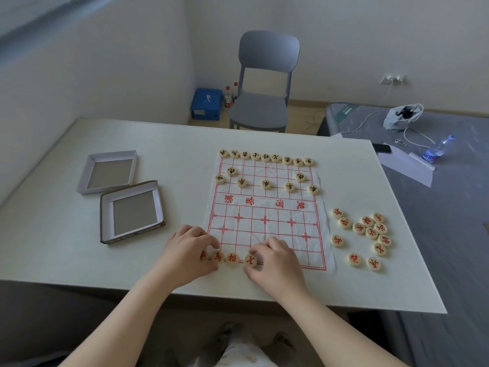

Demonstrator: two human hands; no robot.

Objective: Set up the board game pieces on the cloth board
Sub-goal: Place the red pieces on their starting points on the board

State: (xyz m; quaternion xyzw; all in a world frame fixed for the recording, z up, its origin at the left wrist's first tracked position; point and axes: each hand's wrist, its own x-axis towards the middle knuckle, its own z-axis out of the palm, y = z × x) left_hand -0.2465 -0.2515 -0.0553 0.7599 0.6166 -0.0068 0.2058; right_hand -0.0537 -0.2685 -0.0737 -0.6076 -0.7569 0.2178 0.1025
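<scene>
Pose: your left hand (189, 247) lies palm down, fingers curled over the left end of the red row (232, 259) along the near edge of the board (264, 207); whether it grips anything cannot be told. Your right hand (276, 260) pinches the fourth piece (250, 260) of that row between thumb and fingertips. Loose pieces (371, 233) lie on the table (158, 144) right of the board, apart from both hands. The first piece (203, 256) is half hidden by your left fingers.
</scene>
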